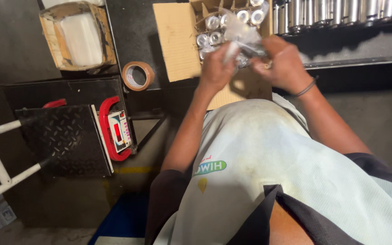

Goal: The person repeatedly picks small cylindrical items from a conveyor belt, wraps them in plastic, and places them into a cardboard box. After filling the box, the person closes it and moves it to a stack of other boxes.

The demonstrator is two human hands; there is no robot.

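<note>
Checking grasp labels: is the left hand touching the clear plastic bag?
Touching. The head view shows the left hand closed around the clear plastic bag above the cardboard box.

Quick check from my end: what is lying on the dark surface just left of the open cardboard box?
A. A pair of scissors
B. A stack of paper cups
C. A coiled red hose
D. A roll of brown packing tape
D: a roll of brown packing tape lies flat beside the flap of the open cardboard box, with none of the other items there.

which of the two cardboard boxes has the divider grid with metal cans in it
The open box right by the hands, top centre; the box at top left holds only a white padded sheet.
</note>
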